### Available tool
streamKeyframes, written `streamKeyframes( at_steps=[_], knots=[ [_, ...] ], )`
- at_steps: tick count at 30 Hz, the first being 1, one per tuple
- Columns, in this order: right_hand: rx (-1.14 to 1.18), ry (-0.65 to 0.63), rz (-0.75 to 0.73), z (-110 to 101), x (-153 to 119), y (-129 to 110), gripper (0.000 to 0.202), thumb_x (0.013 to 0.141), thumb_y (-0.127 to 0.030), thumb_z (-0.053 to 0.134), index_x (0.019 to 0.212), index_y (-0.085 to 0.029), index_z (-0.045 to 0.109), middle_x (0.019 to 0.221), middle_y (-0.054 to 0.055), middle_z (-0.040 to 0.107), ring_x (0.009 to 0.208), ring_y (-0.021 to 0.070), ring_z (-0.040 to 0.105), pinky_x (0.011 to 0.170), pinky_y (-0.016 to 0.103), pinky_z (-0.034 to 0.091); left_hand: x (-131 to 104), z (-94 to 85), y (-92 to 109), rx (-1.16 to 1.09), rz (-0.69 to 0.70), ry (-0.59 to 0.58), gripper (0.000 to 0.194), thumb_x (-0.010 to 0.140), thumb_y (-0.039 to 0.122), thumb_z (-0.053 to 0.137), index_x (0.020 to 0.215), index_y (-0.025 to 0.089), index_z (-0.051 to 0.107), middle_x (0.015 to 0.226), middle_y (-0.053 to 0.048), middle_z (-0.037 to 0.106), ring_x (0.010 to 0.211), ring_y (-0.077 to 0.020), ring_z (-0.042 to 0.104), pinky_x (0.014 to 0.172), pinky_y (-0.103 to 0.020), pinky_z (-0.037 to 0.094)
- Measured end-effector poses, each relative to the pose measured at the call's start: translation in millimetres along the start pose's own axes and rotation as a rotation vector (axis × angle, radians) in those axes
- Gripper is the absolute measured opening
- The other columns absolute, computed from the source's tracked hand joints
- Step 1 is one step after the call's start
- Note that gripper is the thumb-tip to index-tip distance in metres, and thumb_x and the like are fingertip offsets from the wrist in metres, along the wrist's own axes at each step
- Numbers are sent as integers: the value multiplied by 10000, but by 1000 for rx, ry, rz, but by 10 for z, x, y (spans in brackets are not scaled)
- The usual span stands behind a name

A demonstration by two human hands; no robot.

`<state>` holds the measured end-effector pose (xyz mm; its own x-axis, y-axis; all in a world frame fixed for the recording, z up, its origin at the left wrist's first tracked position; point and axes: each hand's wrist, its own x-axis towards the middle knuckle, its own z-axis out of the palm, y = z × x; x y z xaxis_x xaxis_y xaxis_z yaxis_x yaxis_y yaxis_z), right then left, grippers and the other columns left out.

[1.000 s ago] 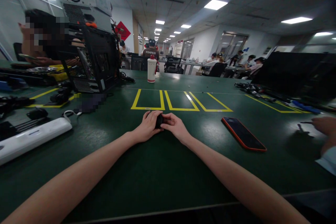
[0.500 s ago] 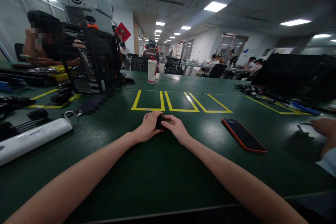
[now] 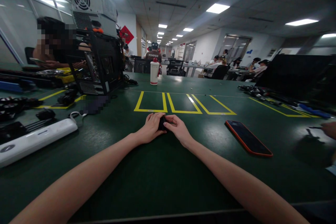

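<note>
A small black object (image 3: 162,123), its kind unclear, is between my two hands on the green table (image 3: 168,175). My left hand (image 3: 151,127) is wrapped round it from the left, fingers over the top and thumb at the near side. From the right, my right hand (image 3: 179,129) grips its side with thumb and fingertips. Much of the object is hidden by my fingers. Just beyond my hands lie rectangles of yellow tape (image 3: 182,112) on the tabletop.
A phone with an orange edge (image 3: 249,138) lies to the right, near a co-worker's hand (image 3: 329,129). At left are a white power strip (image 3: 39,140) and an open computer case (image 3: 102,66). A white bottle (image 3: 154,73) stands farther back.
The whole view has shifted slightly right and down. My hands keep their hold on the black object, with little visible change in the fingers. The co-worker's hand at right shows less.
</note>
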<state>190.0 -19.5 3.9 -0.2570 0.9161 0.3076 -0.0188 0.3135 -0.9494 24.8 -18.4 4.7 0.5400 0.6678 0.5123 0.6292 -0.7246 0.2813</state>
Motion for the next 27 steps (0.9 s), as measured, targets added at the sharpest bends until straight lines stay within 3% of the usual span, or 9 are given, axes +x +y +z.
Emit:
streamKeyframes(
  at_steps=[10, 17, 27],
  knots=[
    [62, -65, 23, 2, -27, 7, 347, 616, -223, 662, 939, -191, 537, 968, 27, 583, 923, 159, 562, 853, 330, 425, -5, -21, 15, 22, 2, -12, 595, 751, 334, 540, 1228, 191, 215, 1202, -107, 402, 1149, -240, 357, 998, -460, 205],
    [2, -9, -27, 14, -3, 9, 227, 696, -303, 584, 892, -189, 566, 912, 22, 597, 890, 143, 553, 846, 317, 423, 2, -14, 11, 22, 11, 1, 604, 744, 348, 549, 1223, 192, 217, 1173, -104, 412, 1116, -244, 378, 976, -457, 237],
    [76, -66, 60, 8, -18, -21, 318, 659, -222, 619, 968, -192, 551, 1012, 38, 582, 962, 171, 552, 888, 352, 407, -8, -32, 12, -1, 12, -7, 588, 751, 342, 540, 1220, 204, 213, 1175, -103, 409, 1120, -247, 375, 966, -465, 239]
  ],
)
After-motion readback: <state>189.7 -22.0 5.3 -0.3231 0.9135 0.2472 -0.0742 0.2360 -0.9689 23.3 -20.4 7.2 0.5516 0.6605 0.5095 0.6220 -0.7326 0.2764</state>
